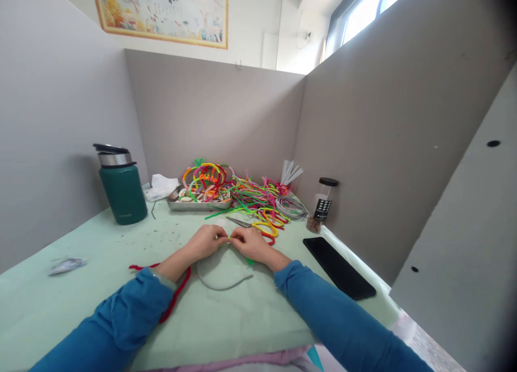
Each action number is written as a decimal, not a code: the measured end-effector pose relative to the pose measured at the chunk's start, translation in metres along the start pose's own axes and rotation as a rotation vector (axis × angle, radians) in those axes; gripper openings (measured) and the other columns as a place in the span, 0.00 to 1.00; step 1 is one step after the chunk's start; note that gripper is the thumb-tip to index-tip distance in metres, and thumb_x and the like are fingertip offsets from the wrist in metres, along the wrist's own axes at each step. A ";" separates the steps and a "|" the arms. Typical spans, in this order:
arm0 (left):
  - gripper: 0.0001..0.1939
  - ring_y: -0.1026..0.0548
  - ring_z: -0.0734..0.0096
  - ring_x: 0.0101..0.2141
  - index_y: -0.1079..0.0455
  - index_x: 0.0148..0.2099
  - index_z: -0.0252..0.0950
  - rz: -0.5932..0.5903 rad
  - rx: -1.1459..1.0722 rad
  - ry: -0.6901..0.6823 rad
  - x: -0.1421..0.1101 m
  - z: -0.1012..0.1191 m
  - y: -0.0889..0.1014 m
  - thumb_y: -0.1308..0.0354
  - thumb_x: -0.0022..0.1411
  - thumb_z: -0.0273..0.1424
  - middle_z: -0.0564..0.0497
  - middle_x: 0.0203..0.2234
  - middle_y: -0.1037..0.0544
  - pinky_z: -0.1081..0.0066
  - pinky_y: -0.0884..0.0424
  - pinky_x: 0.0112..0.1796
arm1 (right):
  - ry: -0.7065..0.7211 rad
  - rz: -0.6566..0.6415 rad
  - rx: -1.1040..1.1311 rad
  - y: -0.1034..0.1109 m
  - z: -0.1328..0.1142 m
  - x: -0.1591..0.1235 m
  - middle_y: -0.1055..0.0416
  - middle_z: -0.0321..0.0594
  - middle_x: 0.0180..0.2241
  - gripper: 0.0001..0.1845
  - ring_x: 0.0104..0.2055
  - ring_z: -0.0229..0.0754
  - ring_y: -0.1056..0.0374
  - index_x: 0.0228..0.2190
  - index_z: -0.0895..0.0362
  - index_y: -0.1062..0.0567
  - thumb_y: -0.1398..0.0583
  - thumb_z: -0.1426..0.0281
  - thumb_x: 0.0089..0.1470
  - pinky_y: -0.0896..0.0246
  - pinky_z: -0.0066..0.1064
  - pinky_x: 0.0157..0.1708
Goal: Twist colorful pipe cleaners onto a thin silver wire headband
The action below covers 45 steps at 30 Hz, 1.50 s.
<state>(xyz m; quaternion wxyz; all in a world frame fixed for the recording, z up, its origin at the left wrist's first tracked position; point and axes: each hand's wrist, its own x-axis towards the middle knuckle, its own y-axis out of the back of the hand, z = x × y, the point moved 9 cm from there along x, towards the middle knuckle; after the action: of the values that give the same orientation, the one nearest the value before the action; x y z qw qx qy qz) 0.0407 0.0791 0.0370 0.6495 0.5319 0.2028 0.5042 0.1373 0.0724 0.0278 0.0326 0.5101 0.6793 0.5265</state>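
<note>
My left hand (207,241) and my right hand (252,244) meet above the middle of the table, thumbs and fingertips pinched together. Between them shows a tiny yellow-green bit of pipe cleaner (229,238), mostly hidden by the fingers. A green end (250,261) sticks out below my right hand; whether it is the same piece I cannot tell. A curved grey cord (222,289) lies just below the hands. Under my left forearm runs a red pipe cleaner (177,296). Scissors (240,222) lie right behind my right hand, their blades pointing left.
Behind the hands, a metal tray (200,205) holds small pieces and bent pipe cleaners, beside a colourful pipe-cleaner pile (258,194) and coiled grey cord (293,207). A green bottle (123,191) stands left; a clear jar (323,205) and black phone (339,267) are right. Partitions (218,103) enclose the table.
</note>
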 end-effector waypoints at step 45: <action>0.20 0.43 0.82 0.12 0.36 0.26 0.32 -0.192 -0.538 0.267 -0.006 -0.024 -0.031 0.49 0.47 0.47 0.58 0.13 0.38 0.78 0.49 0.15 | -0.014 -0.008 0.044 0.003 -0.003 -0.002 0.34 0.32 0.21 0.09 0.23 0.31 0.43 0.32 0.57 0.27 0.45 0.67 0.51 0.55 0.22 0.23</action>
<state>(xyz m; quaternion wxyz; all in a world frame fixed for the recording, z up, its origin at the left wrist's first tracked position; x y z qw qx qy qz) 0.0329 0.0880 -0.0011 0.7792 0.2482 0.1949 0.5415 0.1382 0.0687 0.0302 0.0282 0.5115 0.6926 0.5079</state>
